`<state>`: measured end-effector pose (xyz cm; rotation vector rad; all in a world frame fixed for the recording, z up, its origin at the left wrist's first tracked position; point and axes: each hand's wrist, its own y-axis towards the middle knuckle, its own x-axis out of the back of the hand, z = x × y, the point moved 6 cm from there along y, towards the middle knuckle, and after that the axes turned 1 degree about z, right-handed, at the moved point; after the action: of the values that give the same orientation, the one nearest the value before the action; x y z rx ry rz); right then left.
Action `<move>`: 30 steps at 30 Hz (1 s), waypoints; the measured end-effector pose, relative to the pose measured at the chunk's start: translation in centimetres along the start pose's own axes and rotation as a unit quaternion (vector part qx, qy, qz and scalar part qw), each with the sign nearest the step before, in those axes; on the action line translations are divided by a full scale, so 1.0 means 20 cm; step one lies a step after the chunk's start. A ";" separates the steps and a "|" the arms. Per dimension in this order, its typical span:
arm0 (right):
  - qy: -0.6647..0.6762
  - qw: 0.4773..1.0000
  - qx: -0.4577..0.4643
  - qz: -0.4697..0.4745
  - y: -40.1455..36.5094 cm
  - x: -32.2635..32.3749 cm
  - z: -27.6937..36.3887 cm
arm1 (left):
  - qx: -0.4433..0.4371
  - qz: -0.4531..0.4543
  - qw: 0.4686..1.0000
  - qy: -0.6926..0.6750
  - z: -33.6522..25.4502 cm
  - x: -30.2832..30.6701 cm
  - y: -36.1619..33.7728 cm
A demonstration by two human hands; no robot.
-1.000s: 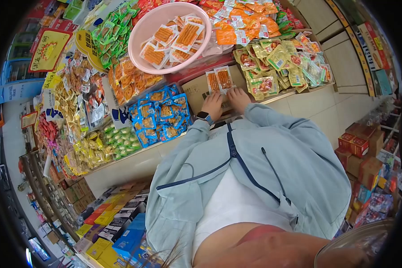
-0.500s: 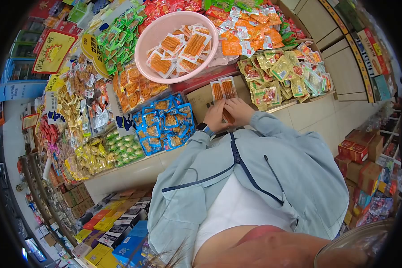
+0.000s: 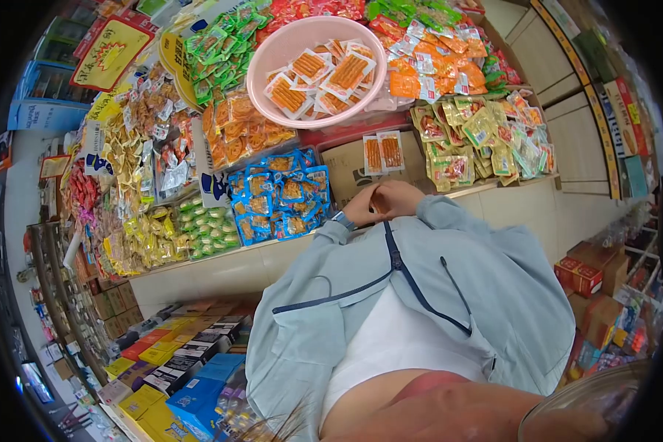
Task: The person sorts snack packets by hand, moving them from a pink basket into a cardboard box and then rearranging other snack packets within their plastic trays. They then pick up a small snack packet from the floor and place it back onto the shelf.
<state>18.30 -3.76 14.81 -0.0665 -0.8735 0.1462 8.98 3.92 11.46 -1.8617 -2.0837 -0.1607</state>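
Observation:
My left hand [image 3: 361,207] and my right hand [image 3: 399,199] meet close to my jacket, at the front edge of a cardboard-lined bin [image 3: 339,166]. Their fingers are closed round an orange-brown snack packet [image 3: 377,202], mostly hidden between them. Beyond the hands, two packets of orange sticks [image 3: 382,153] lie side by side on the cardboard. Farther back, a pink basin [image 3: 258,82] holds several packets of the same kind.
Blue snack packets [image 3: 281,193] fill the bin on the left, with orange packets [image 3: 241,132] behind them. Yellow-green packets [image 3: 468,136] are heaped on the right. Stacked boxes [image 3: 199,390] stand at the lower left, and cartons [image 3: 578,275] at the right.
Both hands have drawn back from the two packets on the cardboard, which now lie uncovered, and have come together round another packet. The view has shifted, so the bins appear farther right.

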 end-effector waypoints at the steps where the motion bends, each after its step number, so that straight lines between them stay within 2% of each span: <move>1: -0.003 1.000 -0.002 -0.017 0.00 0.04 0.03 | -0.015 -0.039 0.999 0.032 -0.01 0.03 -0.01; 4: 0.008 0.990 -0.027 -0.137 -0.01 0.08 -0.06 | 0.010 -0.211 0.970 0.119 -0.05 0.21 -0.08; 6: 0.032 0.986 -0.071 -0.147 -0.02 0.15 -0.07 | -0.025 -0.238 0.964 0.116 -0.22 0.35 -0.09; 8: 0.051 0.980 -0.092 -0.169 -0.04 0.14 -0.14 | -0.064 -0.264 0.952 0.139 -0.53 0.51 -0.12; 10: 0.054 0.982 -0.080 -0.165 -0.05 0.14 -0.14 | -0.154 -0.298 0.923 0.190 -0.80 0.66 -0.11; 13: 0.048 0.983 -0.052 -0.167 -0.08 0.04 -0.15 | -0.232 -0.364 0.868 0.245 -0.99 0.92 -0.03; 15: 0.049 0.986 -0.029 -0.157 -0.09 -0.01 -0.12 | -0.220 -0.385 0.855 0.270 -0.94 1.10 0.12; 18: 0.059 0.991 -0.006 -0.118 -0.11 -0.02 -0.05 | -0.159 -0.354 0.882 0.268 -0.70 1.34 0.37; 21: 0.057 0.994 -0.029 -0.085 -0.14 -0.03 -0.07 | 0.020 -0.272 0.892 0.362 -0.48 1.44 0.52; 24: 0.037 0.993 -0.071 -0.086 -0.17 -0.05 -0.12 | 0.038 -0.222 0.824 0.521 -0.48 1.46 0.54; 25: 0.012 0.992 -0.078 -0.100 -0.17 -0.05 -0.13 | 0.034 -0.231 0.813 0.534 -0.50 1.46 0.52; 28: -0.065 0.982 -0.113 -0.139 -0.16 -0.05 -0.15 | -0.017 -0.293 0.808 0.511 -0.52 1.40 0.47; 30: -0.112 0.973 -0.140 -0.148 -0.12 -0.03 -0.19 | -0.116 -0.353 0.803 0.466 -0.64 1.24 0.39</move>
<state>20.99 -6.13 12.21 -0.1853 -1.1143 -0.2541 16.80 24.51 30.36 -0.6650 -1.8734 -1.2659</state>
